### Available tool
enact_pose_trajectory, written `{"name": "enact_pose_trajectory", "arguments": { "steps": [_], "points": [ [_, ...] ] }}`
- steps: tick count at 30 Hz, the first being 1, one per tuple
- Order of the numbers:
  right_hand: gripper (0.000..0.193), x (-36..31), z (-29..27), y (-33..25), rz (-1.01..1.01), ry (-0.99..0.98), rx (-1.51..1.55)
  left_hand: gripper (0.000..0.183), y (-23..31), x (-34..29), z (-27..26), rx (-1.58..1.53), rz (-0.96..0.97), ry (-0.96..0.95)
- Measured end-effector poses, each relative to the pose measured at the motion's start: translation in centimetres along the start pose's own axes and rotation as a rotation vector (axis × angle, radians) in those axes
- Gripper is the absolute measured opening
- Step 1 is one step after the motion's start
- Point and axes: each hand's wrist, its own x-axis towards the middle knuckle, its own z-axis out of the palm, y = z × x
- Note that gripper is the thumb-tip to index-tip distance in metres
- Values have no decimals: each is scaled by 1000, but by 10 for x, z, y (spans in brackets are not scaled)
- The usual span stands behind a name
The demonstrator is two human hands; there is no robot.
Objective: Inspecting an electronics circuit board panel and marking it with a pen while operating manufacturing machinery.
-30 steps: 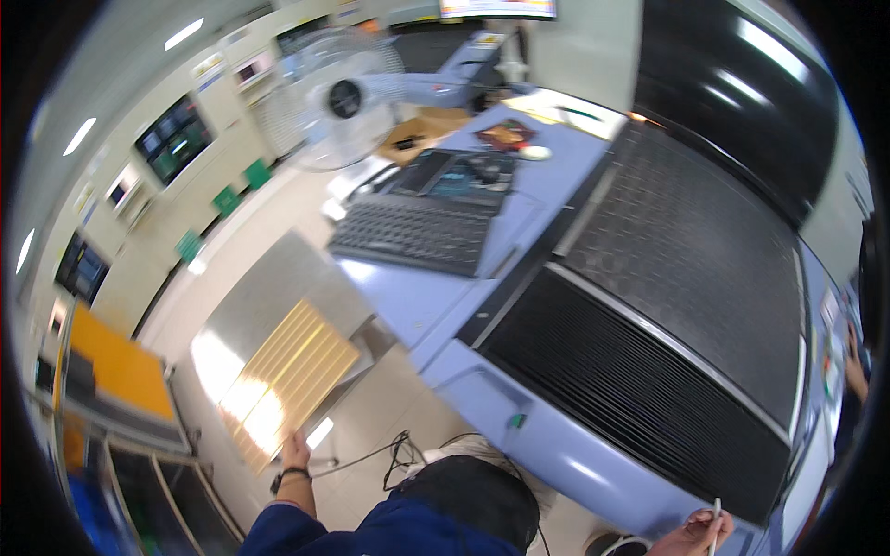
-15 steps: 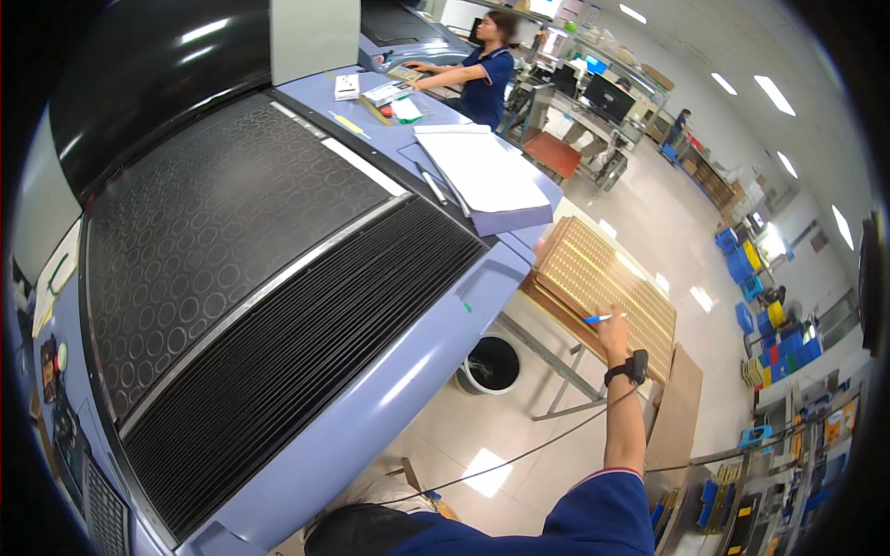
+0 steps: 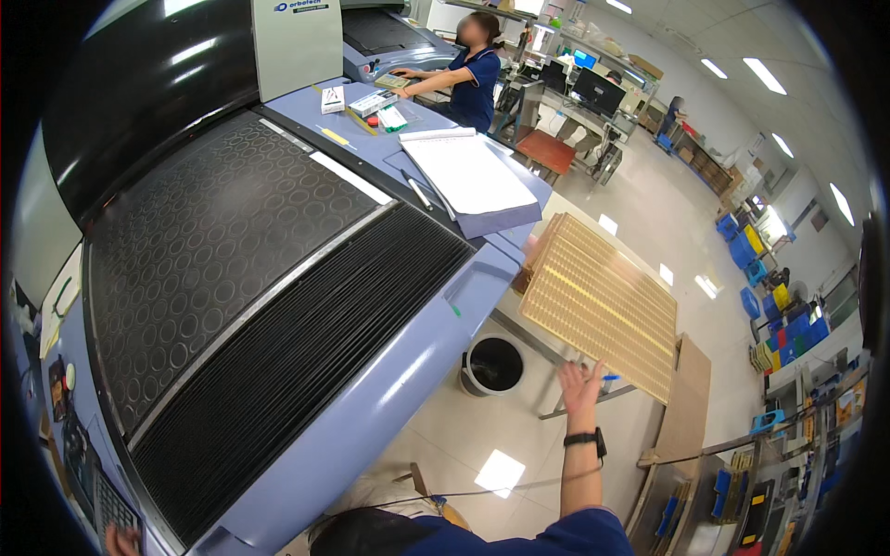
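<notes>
My right hand is at the near edge of a gold-coloured panel with rows of small repeated units. Its fingers are spread upward, and a blue pen sticks out beside them. I cannot tell whether the fingertips touch the panel's edge. A black band with a small box circles that wrist. My left hand shows only in part at the lower left corner, fingers loosely extended over a dark keyboard. Under the gold panel lies a stack of similar boards, mostly hidden.
A large blue-grey machine with a black ring-patterned bed fills the left. On its top lie a white paper pad, a pen and small boxes. A black bin stands below. A co-worker sits beyond.
My right hand has moved off the panel's surface to its near edge, its fingers spreading. The top panel has shifted toward me. My left hand has come into view at the keyboard.
</notes>
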Motion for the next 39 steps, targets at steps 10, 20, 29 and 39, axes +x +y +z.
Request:
{"name": "enact_pose_trajectory", "arguments": {
  "steps": [10,20,29,39],
  "points": [
    [34,-149,74,-86,-547,-109,32,14,-4,7,142,-181,149,-678],
    [26,-268,159,-46,-635,-775,23,13,14,5,138,-331,5,-669],
    [24,-312,334,44,-1194,-812,-139,15,20,6,138,-328,46,-596],
    [26,-306,366,327,-1214,-1981,-1140,13,11,18,126,-257,19,-361]
  ]
}}
